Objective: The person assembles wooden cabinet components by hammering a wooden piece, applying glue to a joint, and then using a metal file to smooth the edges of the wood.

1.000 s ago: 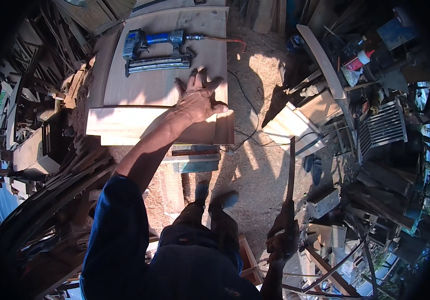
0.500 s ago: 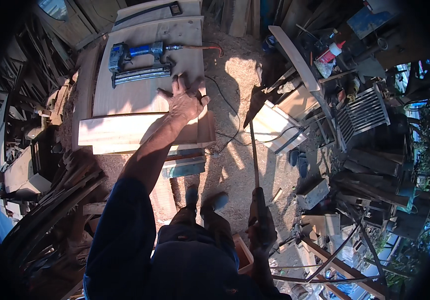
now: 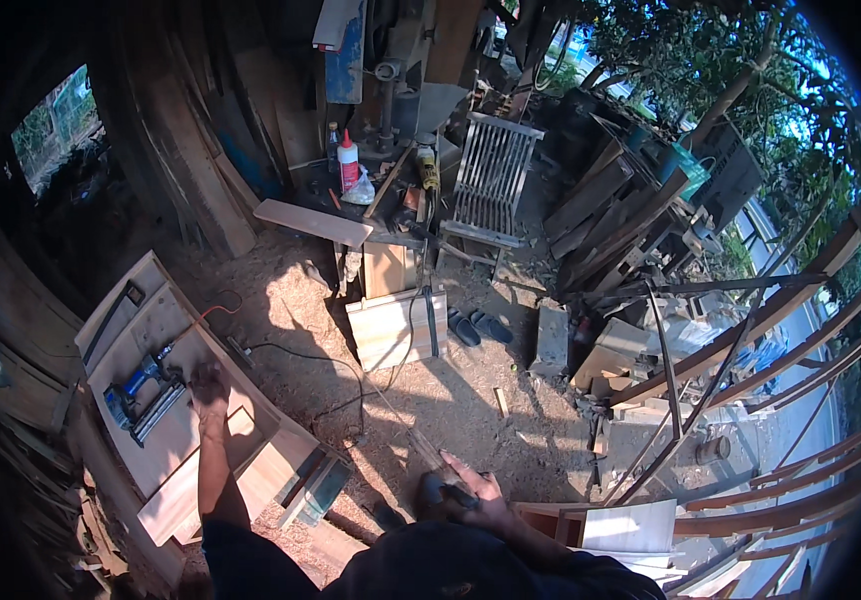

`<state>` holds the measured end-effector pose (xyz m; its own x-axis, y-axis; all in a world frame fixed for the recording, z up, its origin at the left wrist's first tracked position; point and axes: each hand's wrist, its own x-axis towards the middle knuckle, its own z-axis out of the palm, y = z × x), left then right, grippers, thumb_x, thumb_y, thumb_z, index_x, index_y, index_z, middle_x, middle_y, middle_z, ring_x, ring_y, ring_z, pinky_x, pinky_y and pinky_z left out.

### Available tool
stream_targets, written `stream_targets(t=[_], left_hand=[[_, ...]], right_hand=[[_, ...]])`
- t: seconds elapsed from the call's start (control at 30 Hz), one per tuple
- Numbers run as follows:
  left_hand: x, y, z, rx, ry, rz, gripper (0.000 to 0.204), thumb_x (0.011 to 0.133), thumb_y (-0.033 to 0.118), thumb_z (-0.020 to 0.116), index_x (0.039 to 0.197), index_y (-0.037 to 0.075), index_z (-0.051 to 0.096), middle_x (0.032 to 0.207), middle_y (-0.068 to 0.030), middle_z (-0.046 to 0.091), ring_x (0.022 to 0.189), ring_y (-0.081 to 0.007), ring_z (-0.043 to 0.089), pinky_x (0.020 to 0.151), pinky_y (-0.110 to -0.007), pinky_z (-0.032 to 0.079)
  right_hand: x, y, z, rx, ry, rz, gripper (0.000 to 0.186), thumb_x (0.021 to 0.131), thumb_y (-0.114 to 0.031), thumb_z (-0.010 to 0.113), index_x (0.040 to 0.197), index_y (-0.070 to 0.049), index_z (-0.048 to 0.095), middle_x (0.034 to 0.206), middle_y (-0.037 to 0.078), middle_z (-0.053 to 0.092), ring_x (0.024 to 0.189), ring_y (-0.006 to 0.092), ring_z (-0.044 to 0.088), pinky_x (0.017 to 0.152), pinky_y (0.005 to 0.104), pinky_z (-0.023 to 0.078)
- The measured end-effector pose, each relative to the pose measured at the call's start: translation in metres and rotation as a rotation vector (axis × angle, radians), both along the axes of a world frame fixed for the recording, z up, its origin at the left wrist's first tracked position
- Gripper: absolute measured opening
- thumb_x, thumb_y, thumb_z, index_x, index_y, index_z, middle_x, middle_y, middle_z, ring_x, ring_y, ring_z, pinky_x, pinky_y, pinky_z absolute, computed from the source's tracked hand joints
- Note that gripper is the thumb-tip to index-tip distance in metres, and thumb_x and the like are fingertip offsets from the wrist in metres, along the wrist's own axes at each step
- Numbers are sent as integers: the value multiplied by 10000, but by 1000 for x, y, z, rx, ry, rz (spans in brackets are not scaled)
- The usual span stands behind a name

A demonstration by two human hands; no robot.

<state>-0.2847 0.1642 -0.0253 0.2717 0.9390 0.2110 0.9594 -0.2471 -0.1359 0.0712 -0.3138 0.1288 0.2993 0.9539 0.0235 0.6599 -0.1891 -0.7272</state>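
Note:
My left hand (image 3: 210, 388) lies in shadow on a wide wooden panel (image 3: 176, 440), its fingers spread flat. Close beside its fingertips rests a blue and grey air nailer (image 3: 144, 398), joined to an orange hose (image 3: 223, 308). A dark L-shaped tool (image 3: 114, 316) lies toward the panel's far end. Low in the middle, my right hand (image 3: 483, 498) is closed around the dark handle of what looks like a handsaw (image 3: 425, 449). Its long narrow blade points up and to the left, over the sawdust floor, apart from the panel.
A pale board (image 3: 398, 332) stands on the floor ahead, with a black cable (image 3: 336, 361) nearby. Sandals (image 3: 481, 327) lie to its right. Beyond are a glue bottle (image 3: 348, 165) and a slatted chair (image 3: 492, 180). Curved wooden strips (image 3: 751, 360) project at the right.
The view has swung to the right, so the panel and nailer appear lower left. My left hand stays on the panel. My right hand still holds the saw, its blade tilted further left.

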Motion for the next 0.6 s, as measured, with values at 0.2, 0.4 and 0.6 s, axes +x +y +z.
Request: stream_targets(t=[0.2,0.4,0.6], left_hand=[[-14,-157,135,-391,-288,-62,1089,650,514,869,1532,129,357,1414,-206,472,1297,-382,450,1109,-477,354],[-50,-162,90,-281,-241,-188,1169,580,443,922,1545,115,349,1238,-162,495,1172,-364,469,1035,-482,382],[-51,-173,87,-257,-341,-85,1138,536,533,906,1508,170,437,1262,-134,499,1204,-329,460,1015,-524,365]], right_hand=[[18,1,0,-26,223,-283,644,832,-95,705,1443,-48,506,977,81,713,800,123,656,748,305,538],[30,31,-30,91,223,-162,620,841,-68,692,1440,-104,535,861,78,717,720,91,634,718,284,535],[10,56,-17,173,8,123,610,817,-49,703,1401,5,535,761,83,675,620,132,621,630,311,525]])
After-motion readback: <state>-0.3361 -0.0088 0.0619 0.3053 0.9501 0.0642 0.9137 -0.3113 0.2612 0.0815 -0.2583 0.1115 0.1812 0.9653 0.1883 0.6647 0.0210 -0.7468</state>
